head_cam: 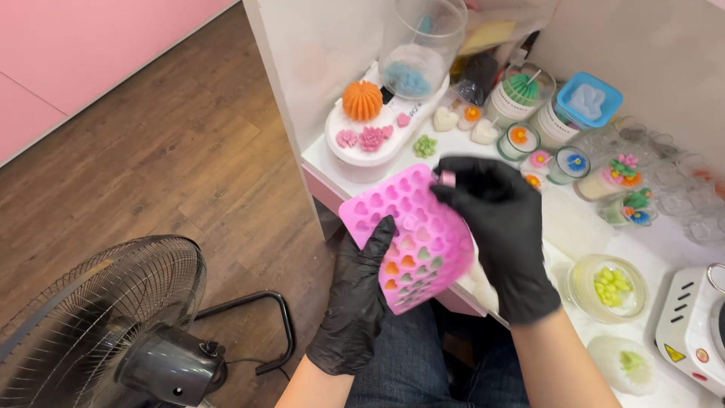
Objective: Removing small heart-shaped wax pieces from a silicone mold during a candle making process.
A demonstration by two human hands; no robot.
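Yellow triangular warning label (674,353) on white appliance (691,329).

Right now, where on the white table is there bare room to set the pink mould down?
One bare strip of white table shows, between the right hand and the bowl of green pieces. Crowded: the far edge with small flower candles and clear cups. The left hand and right hand hold the pink heart mould over the table's edge.

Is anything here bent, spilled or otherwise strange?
Only the pink heart mould looks odd: both gloved hands, left and right, hold it off the table, curved, with some cavities filled and others empty. Nothing looks spilled.
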